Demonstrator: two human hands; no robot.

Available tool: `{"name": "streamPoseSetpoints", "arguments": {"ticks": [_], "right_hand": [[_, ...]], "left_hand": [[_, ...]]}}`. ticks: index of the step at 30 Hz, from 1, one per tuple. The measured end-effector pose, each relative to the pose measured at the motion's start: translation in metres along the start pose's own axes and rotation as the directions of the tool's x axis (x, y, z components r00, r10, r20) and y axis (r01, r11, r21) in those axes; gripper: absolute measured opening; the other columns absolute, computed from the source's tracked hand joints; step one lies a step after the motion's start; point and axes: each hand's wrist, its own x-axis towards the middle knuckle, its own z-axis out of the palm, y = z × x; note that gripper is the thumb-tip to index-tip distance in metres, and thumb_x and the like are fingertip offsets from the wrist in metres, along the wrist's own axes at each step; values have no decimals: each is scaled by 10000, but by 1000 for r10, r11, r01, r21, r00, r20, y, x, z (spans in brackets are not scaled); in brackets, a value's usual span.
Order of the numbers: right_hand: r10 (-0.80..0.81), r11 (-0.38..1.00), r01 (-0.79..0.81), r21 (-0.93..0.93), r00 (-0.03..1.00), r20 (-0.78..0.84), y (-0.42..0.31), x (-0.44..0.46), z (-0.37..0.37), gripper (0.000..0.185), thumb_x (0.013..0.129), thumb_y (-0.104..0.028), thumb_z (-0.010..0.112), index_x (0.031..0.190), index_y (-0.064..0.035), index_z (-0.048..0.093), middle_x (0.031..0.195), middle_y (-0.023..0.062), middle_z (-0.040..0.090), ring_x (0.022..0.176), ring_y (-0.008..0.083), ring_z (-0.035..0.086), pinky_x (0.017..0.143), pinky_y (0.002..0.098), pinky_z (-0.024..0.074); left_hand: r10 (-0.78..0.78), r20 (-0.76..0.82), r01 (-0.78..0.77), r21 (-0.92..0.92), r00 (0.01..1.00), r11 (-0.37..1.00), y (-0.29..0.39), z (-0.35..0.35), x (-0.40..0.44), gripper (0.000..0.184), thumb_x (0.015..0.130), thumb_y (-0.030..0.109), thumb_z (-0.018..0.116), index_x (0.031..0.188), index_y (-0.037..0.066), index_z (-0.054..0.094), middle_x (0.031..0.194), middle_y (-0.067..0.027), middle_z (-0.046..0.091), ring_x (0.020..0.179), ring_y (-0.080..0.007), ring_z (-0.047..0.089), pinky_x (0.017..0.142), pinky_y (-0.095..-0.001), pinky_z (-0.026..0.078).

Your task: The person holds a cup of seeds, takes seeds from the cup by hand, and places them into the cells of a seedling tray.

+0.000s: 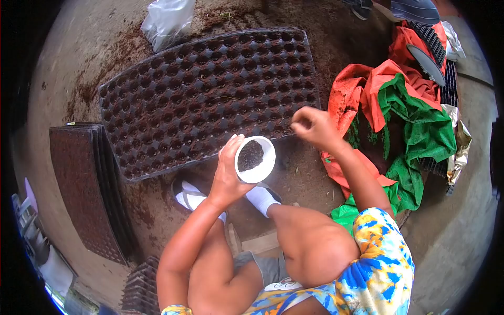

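A white cup (266,164) with small dark seeds or grains in it is gripped by my left hand (227,173), its mouth tilted up toward me. Over the right front edge of a black seedling tray (210,100) hovers my right hand (316,127), its fingers curled and the thumb against them. Whatever those fingers may hold is too small to make out. Rows of round cells fill the tray, with brown soil in and between them.
Soil-filled trays are stacked (86,184) at the left. A clear plastic bag (168,23) lies behind the seedling tray. Orange (349,94) and green sheets (417,118) are crumpled at the right. Another person's foot (415,10) shows at the top right.
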Motion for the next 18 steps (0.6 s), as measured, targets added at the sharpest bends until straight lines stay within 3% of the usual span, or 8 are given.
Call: {"name": "streamPoseSetpoints", "arguments": {"ticks": [3,9,18], "right_hand": [[167,986,-166,6,985,-38,41,11,-10,150,799,-141,701,867,-18,649,780,76,673,723,131,635,692,296,512],[279,957,-278,86,960,-2,59,14,-13,185,811,-189,719,891,-30,669,808,53,692,763,109,634,712,283,504],[256,967,-256,16,963,-78,49,32,-17,220,810,-203,727,920,-16,693,858,109,710,804,155,671,742,301,511]], "left_hand": [[2,-7,-3,-21,1000,1000,-1,-1,0,983,591,143,877,1377,65,292,1369,-209,430,1313,-390,400,1103,-458,325],[10,-10,-11,-23,1000,1000,-1,-2,-1,977,595,151,878,1374,68,295,1371,-207,429,1317,-390,395,1106,-459,320],[15,-8,-15,-13,1000,1000,-1,-2,-2,979,599,159,876,1377,61,291,1377,-208,425,1319,-392,393,1105,-456,323]]}}
